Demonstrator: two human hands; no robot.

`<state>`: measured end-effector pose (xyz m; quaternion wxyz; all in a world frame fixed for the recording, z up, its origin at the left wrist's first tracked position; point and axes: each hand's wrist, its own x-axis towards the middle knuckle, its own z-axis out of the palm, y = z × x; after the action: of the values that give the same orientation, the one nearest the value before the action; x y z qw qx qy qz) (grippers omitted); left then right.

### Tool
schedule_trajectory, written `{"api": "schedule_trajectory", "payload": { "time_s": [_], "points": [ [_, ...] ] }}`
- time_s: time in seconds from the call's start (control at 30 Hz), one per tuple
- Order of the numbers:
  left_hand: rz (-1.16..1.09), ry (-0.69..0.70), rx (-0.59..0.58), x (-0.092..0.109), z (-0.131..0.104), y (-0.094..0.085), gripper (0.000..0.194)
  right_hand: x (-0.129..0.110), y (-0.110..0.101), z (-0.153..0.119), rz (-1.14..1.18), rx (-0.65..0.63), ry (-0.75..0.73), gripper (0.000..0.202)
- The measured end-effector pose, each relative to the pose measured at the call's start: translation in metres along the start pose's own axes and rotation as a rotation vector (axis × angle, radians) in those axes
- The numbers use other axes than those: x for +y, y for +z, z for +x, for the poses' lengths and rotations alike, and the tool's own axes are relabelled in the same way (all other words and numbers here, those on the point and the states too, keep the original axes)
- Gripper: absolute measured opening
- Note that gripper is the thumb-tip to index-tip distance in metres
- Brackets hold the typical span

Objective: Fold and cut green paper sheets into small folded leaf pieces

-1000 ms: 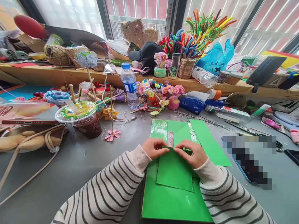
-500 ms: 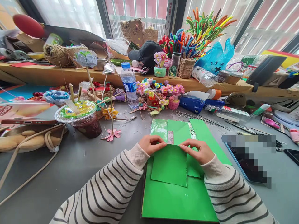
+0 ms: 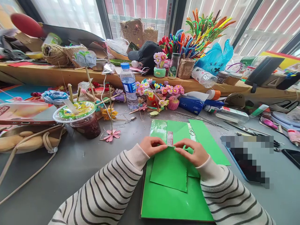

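Observation:
Between my two hands is a small green sheet of paper (image 3: pixel 169 170), its near edge hanging toward me. My left hand (image 3: pixel 153 146) pinches the top edge of this sheet between thumb and fingers. A little to the right, my right hand (image 3: pixel 193 151) pinches the same edge. Beneath lies a larger stack of green paper (image 3: pixel 173 206), flat on the grey table. A clear plastic packet (image 3: pixel 158 129) with a pink-and-white label (image 3: pixel 170 138) shows just beyond my fingers. Another green piece under my right hand is partly covered.
At the left stands a plastic cup of dark drink (image 3: pixel 85 125), with a pink paper flower (image 3: pixel 110 135) beside it. Behind are a water bottle (image 3: pixel 128 87) and crocheted flowers (image 3: pixel 161 92). A phone (image 3: pixel 246 165) lies at the right. Thin wires (image 3: pixel 203 118) lie beyond the paper.
My right hand has slid left along the top edge of the small green sheet, closer to my left hand. The left hand keeps its pinch.

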<state>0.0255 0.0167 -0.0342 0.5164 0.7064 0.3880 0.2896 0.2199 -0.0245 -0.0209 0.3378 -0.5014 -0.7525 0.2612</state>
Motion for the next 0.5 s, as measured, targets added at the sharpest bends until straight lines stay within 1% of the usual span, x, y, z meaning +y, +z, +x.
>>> {"api": "schedule_trajectory", "payload": {
  "time_s": [0.1, 0.2, 0.3, 0.4, 0.5],
  "points": [
    [0.014, -0.012, -0.018, 0.001, -0.001, 0.002, 0.025, -0.004, 0.008, 0.002, -0.032, -0.030, -0.031, 0.014],
    [-0.029, -0.051, -0.033, 0.000, -0.001, -0.001, 0.027, -0.004, 0.007, 0.001, -0.051, -0.024, -0.017, 0.014],
    [-0.123, -0.128, -0.057, 0.000, -0.001, -0.007, 0.030, -0.001, 0.002, 0.000, -0.055, -0.032, 0.002, 0.014],
    [-0.275, -0.193, -0.075, 0.001, -0.003, -0.017, 0.030, 0.003, -0.003, 0.000, -0.048, -0.033, 0.040, 0.015],
    [-0.348, -0.190, -0.053, 0.005, -0.004, -0.025, 0.029, 0.009, -0.007, 0.000, -0.039, -0.030, 0.075, 0.016]
  ]
}}
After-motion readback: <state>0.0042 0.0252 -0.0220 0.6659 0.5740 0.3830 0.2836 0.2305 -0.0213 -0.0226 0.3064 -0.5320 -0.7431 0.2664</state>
